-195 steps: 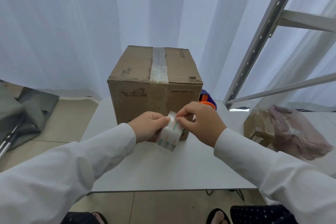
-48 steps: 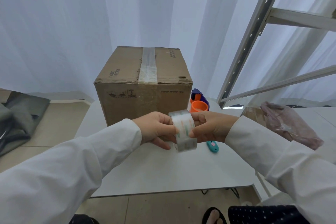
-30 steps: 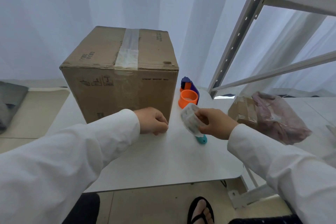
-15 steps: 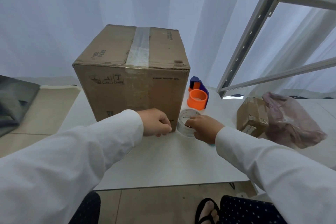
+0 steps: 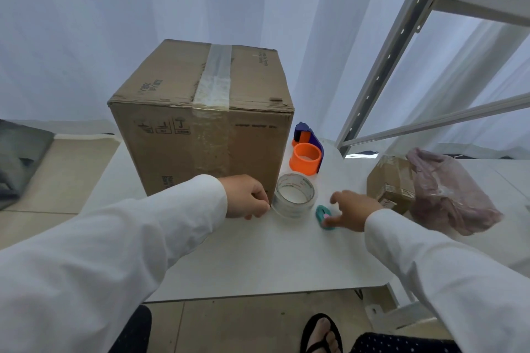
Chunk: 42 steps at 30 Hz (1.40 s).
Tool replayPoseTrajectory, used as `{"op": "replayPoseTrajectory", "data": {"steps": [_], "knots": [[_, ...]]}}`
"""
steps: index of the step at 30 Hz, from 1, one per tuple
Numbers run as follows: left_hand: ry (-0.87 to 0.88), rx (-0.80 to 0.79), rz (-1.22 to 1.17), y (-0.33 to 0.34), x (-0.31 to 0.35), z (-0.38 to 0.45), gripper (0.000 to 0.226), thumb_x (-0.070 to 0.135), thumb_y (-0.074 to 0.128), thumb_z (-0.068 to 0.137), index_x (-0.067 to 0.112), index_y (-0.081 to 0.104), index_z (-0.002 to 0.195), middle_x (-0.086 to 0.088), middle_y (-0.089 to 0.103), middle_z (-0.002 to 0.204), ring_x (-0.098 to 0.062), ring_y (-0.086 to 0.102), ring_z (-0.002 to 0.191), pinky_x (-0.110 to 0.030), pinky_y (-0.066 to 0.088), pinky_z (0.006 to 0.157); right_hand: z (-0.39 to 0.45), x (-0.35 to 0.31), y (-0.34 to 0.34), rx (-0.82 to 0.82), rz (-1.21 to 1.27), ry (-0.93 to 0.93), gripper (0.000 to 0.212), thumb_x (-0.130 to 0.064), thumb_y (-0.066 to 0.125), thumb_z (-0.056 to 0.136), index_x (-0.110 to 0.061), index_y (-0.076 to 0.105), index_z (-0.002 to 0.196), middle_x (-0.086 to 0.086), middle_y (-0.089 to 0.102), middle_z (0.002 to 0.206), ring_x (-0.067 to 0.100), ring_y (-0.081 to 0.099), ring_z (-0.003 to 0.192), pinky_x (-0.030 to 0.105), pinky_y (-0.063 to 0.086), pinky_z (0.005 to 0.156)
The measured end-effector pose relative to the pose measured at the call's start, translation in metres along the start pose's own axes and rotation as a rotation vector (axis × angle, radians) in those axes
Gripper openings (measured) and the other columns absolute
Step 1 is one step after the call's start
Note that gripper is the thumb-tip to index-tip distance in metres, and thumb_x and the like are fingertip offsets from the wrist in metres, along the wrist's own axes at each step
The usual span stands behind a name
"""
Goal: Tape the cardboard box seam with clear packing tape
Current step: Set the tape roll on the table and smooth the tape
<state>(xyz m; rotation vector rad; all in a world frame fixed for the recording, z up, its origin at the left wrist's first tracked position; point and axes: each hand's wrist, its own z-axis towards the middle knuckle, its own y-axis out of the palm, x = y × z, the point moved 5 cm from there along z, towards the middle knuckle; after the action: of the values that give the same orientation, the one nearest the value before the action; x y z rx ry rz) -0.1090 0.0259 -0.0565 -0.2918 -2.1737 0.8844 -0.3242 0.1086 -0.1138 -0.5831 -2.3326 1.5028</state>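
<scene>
From the head view, our left hand (image 5: pixel 246 198) sits loosely curled, gripping nothing, beside the tape roll (image 5: pixel 294 195) lying flat by the cardboard box (image 5: pixel 200 123) (closed; contents hidden). Our right hand (image 5: pixel 354 209), fingers spread, reaches the teal cutter (image 5: pixel 323 216); we should grasp it firmly.

Brown cardboard box (image 5: pixel 200 123), black printed marks, clear glossy tape strip (image 5: pixel 214 80) along the top. Clear tape roll (image 5: pixel 294 195). Orange ring (image 5: pixel 305 158) on a dark blue dispenser (image 5: pixel 308 132). Teal cutter (image 5: pixel 322 215). White table (image 5: pixel 258 261), white sleeves (image 5: pixel 129 252), pink bag (image 5: pixel 447 195).
</scene>
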Motion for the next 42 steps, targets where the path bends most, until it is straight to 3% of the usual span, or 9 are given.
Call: {"op": "replayPoseTrajectory", "data": {"steps": [7, 13, 16, 20, 24, 30, 36, 39, 42], "knots": [[-0.001, 0.003, 0.017, 0.002, 0.003, 0.005, 0.031, 0.027, 0.049, 0.090, 0.013, 0.064, 0.114, -0.009, 0.070, 0.112, -0.024, 0.065, 0.106, -0.035, 0.050, 0.095, 0.009, 0.001, 0.019, 0.054, 0.114, 0.002, 0.041, -0.032, 0.055, 0.088, -0.013, 0.050, 0.124, 0.010, 0.055, 0.121, 0.024, 0.056, 0.104, 0.033, 0.046, 0.093], [0.008, 0.015, 0.029, 0.006, 0.008, 0.011, 0.030, 0.026, 0.050, 0.088, 0.013, 0.065, 0.111, -0.008, 0.071, 0.110, -0.024, 0.066, 0.104, -0.034, 0.050, 0.092, 0.012, 0.020, 0.015, 0.072, 0.048, 0.057, 0.043, -0.041, 0.047, 0.091, -0.008, 0.056, 0.117, 0.011, 0.059, 0.112, 0.022, 0.057, 0.093, 0.029, 0.046, 0.080], [0.004, 0.010, 0.042, 0.007, 0.009, 0.013, 0.030, 0.024, 0.050, 0.087, 0.011, 0.065, 0.110, -0.009, 0.071, 0.110, -0.024, 0.066, 0.103, -0.034, 0.050, 0.092, 0.009, 0.017, 0.008, 0.147, 0.023, 0.029, 0.049, -0.047, 0.046, 0.090, -0.014, 0.050, 0.126, 0.009, 0.056, 0.120, 0.022, 0.057, 0.102, 0.031, 0.049, 0.083], [-0.002, 0.002, 0.054, 0.009, 0.009, 0.013, 0.031, 0.025, 0.050, 0.089, 0.011, 0.065, 0.111, -0.010, 0.072, 0.111, -0.024, 0.066, 0.104, -0.031, 0.049, 0.092, -0.002, -0.012, -0.020, 0.564, 0.118, -0.220, 0.050, -0.042, 0.053, 0.089, -0.019, 0.043, 0.132, 0.005, 0.052, 0.127, 0.021, 0.050, 0.112, 0.032, 0.045, 0.090], [0.000, -0.005, 0.063, 0.008, 0.009, 0.011, 0.032, 0.026, 0.048, 0.091, 0.011, 0.065, 0.113, -0.010, 0.071, 0.112, -0.023, 0.066, 0.105, -0.031, 0.049, 0.092, -0.009, -0.046, -0.016, 0.530, -0.017, -0.512, 0.038, -0.039, 0.058, 0.086, -0.020, 0.060, 0.118, 0.000, 0.062, 0.119, 0.019, 0.052, 0.109, 0.031, 0.042, 0.093], [-0.005, 0.001, 0.073, 0.005, 0.008, 0.008, 0.033, 0.026, 0.047, 0.091, 0.009, 0.065, 0.114, -0.010, 0.070, 0.114, -0.024, 0.065, 0.106, -0.030, 0.049, 0.091, -0.006, -0.025, -0.014, 0.407, -0.073, -0.438, 0.033, -0.042, 0.051, 0.090, -0.020, 0.064, 0.110, -0.001, 0.063, 0.115, 0.017, 0.051, 0.104, 0.027, 0.044, 0.087], [-0.002, 0.004, 0.093, 0.005, 0.007, 0.008, 0.033, 0.025, 0.047, 0.091, 0.009, 0.065, 0.113, -0.010, 0.070, 0.113, -0.025, 0.065, 0.105, -0.031, 0.049, 0.091, -0.004, -0.010, -0.012, 0.295, 0.110, -0.321, 0.032, -0.038, 0.056, 0.088, -0.019, 0.062, 0.112, 0.001, 0.060, 0.117, 0.016, 0.050, 0.103, 0.028, 0.046, 0.089], [0.000, 0.008, 0.096, 0.006, 0.007, 0.009, 0.031, 0.024, 0.048, 0.090, 0.011, 0.065, 0.113, -0.010, 0.071, 0.113, -0.024, 0.066, 0.105, -0.031, 0.049, 0.091, 0.001, 0.000, -0.023, 0.429, 0.377, -0.164, 0.030, -0.039, 0.054, 0.089, -0.019, 0.060, 0.111, 0.001, 0.060, 0.111, 0.014, 0.055, 0.092, 0.029, 0.050, 0.083], [-0.002, 0.007, 0.101, 0.005, 0.005, 0.010, 0.031, 0.024, 0.049, 0.089, 0.010, 0.066, 0.112, -0.010, 0.071, 0.112, -0.024, 0.066, 0.102, -0.031, 0.050, 0.092, 0.006, 0.015, -0.023, 0.490, 0.383, -0.014, 0.025, -0.029, 0.046, 0.094, -0.014, 0.059, 0.110, 0.006, 0.064, 0.110, 0.016, 0.057, 0.087, 0.030, 0.051, 0.082]]}}
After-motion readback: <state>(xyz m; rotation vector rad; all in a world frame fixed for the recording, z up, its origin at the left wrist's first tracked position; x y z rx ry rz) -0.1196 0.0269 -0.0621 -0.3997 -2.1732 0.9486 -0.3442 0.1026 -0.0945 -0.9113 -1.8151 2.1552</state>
